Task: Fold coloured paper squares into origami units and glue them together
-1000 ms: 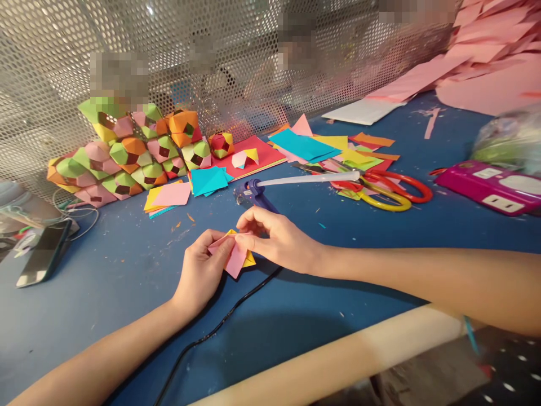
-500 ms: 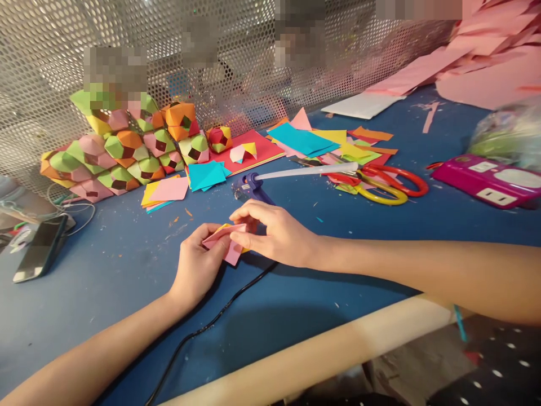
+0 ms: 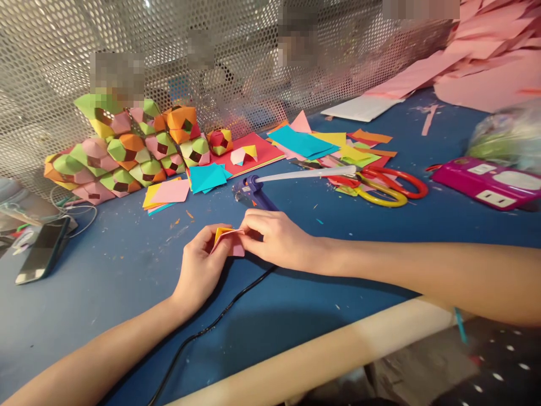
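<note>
Between my hands is a folded piece of pink and yellow paper [image 3: 236, 249], partly covered by fingers. My left hand [image 3: 203, 260] pinches its left side, the thumb lying over the pink face. With thumb and fingertips, my right hand [image 3: 276, 239] grips the right edge of the same paper. Just behind my right hand lies a blue glue gun [image 3: 260, 196] with a long white glue stick [image 3: 306, 173] sticking out of it. A black cord [image 3: 228, 307] runs beneath my hands over the blue table [image 3: 139, 282].
Folded paper units stand joined in a stack [image 3: 127, 152] at the back left. Paper squares [image 3: 171, 192], loose coloured sheets [image 3: 302, 140] and scissors [image 3: 382, 189] lie behind my hands. A phone [image 3: 42, 251] is far left; a magenta power strip [image 3: 486, 183] is right.
My right fingers have closed in on the paper's right edge, where they were spread more before. The paper has tilted, showing more of its yellow side at the upper left.
</note>
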Demonstrator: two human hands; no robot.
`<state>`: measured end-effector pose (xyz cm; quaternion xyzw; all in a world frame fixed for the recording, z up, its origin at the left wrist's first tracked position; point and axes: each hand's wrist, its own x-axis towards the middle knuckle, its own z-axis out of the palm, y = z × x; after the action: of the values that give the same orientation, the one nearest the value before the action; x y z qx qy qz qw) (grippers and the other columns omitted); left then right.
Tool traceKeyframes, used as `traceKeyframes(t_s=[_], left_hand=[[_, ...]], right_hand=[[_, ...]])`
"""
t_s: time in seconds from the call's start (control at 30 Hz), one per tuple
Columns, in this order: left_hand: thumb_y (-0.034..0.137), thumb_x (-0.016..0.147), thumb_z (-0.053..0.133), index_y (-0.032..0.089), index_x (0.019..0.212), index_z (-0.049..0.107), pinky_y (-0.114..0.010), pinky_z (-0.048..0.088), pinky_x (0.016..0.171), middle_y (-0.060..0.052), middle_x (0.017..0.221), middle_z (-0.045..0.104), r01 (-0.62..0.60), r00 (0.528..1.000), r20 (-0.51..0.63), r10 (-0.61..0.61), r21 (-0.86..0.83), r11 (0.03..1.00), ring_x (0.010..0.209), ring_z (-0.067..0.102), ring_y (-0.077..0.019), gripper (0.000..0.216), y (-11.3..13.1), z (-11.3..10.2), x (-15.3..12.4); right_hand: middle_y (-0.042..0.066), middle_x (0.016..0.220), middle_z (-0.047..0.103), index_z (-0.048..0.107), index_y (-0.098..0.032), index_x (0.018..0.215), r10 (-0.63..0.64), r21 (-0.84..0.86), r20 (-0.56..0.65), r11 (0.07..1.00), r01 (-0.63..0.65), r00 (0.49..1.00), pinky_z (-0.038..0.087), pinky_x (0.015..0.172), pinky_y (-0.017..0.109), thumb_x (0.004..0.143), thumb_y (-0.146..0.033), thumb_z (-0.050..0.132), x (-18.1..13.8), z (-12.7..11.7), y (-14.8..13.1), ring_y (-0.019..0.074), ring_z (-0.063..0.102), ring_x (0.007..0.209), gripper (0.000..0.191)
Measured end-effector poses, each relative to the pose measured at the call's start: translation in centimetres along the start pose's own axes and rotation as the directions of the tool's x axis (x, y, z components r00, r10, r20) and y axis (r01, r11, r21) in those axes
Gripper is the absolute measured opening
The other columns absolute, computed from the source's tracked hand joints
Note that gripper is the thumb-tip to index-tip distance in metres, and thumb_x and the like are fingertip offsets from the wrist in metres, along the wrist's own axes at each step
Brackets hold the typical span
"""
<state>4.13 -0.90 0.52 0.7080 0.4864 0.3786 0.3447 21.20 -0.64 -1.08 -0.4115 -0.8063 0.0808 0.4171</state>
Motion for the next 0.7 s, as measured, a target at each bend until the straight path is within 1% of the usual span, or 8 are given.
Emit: traceKeyframes(t_s=[0.1, 0.23, 0.3, 0.4, 0.5, 0.57, 0.7], left_hand=[[0.022, 0.079, 0.054, 0.019, 0.088, 0.068, -0.023, 0.046, 0.071, 0.000, 0.085, 0.070, -0.007, 1.000, -0.025, 0.007, 0.010, 1.000, 0.077, 0.061, -0.0140, 0.017, -0.32, -0.06, 0.03], [0.020, 0.078, 0.055, 0.019, 0.086, 0.069, -0.022, 0.045, 0.067, 0.001, 0.080, 0.070, -0.005, 0.999, -0.051, 0.007, 0.034, 0.999, 0.071, 0.060, -0.0132, 0.016, -0.64, -0.11, 0.10], [0.019, 0.077, 0.055, 0.019, 0.086, 0.069, -0.022, 0.046, 0.068, 0.001, 0.080, 0.070, 0.006, 0.999, -0.054, -0.005, 0.030, 1.000, 0.072, 0.060, -0.0134, 0.017, -0.68, -0.10, 0.12], [0.017, 0.076, 0.055, 0.019, 0.086, 0.069, -0.023, 0.047, 0.071, 0.001, 0.083, 0.070, 0.024, 0.998, -0.054, -0.023, 0.012, 1.000, 0.076, 0.062, -0.0139, 0.018, -0.65, -0.06, 0.16], [0.016, 0.075, 0.056, 0.020, 0.085, 0.069, -0.022, 0.047, 0.071, 0.001, 0.084, 0.070, 0.026, 0.998, -0.057, -0.026, 0.000, 1.000, 0.077, 0.062, -0.0132, 0.017, -0.49, -0.03, 0.12], [0.017, 0.075, 0.057, 0.019, 0.086, 0.068, -0.022, 0.047, 0.072, 0.001, 0.085, 0.070, 0.023, 0.998, -0.064, -0.024, -0.013, 1.000, 0.077, 0.062, -0.0133, 0.016, -0.31, -0.02, 0.03], [0.027, 0.079, 0.057, 0.018, 0.089, 0.067, -0.022, 0.046, 0.070, -0.001, 0.085, 0.069, -0.003, 0.999, -0.051, 0.002, -0.023, 1.000, 0.076, 0.061, -0.0137, 0.016, -0.01, -0.06, -0.14]], right_hand=[[0.001, 0.070, 0.055, 0.052, -0.017, 0.069, -0.034, -0.010, 0.008, 0.999, 0.034, 0.999, 0.039, 0.062, 0.025, 0.080, -0.013, 0.052, 0.03, -0.07, 0.00, 0.0120, 0.050, 0.064, 0.012], [0.002, 0.074, 0.057, 0.054, -0.017, 0.075, 0.010, 0.070, 0.019, 0.997, -0.011, 1.000, 0.041, 0.064, 0.025, 0.084, -0.019, 0.052, 0.01, 0.07, -0.11, 0.0122, 0.052, 0.066, 0.009], [0.001, 0.072, 0.056, 0.054, -0.017, 0.074, 0.021, 0.094, 0.014, 0.995, -0.022, 1.000, 0.040, 0.062, 0.024, 0.085, -0.018, 0.051, -0.01, 0.21, -0.16, 0.0114, 0.051, 0.064, 0.011], [0.000, 0.067, 0.052, 0.052, -0.017, 0.068, 0.025, 0.098, -0.009, 0.995, -0.024, 1.000, 0.038, 0.058, 0.023, 0.080, -0.011, 0.054, -0.02, 0.39, -0.29, 0.0103, 0.048, 0.060, 0.013], [-0.002, 0.064, 0.050, 0.049, -0.017, 0.064, 0.069, 0.122, -0.006, 0.990, -0.068, 0.998, 0.036, 0.056, 0.022, 0.076, -0.009, 0.058, 0.02, 0.40, -0.52, 0.0091, 0.047, 0.058, 0.016], [-0.002, 0.064, 0.051, 0.049, -0.017, 0.064, 0.107, 0.140, 0.005, 0.984, -0.106, 0.994, 0.036, 0.056, 0.022, 0.076, -0.010, 0.059, 0.08, 0.33, -0.68, 0.0086, 0.046, 0.058, 0.017], [-0.002, 0.064, 0.052, 0.050, -0.016, 0.064, 0.144, 0.160, 0.012, 0.976, -0.144, 0.989, 0.036, 0.055, 0.021, 0.076, -0.011, 0.059, 0.18, 0.20, -0.76, 0.0083, 0.046, 0.057, 0.016]])
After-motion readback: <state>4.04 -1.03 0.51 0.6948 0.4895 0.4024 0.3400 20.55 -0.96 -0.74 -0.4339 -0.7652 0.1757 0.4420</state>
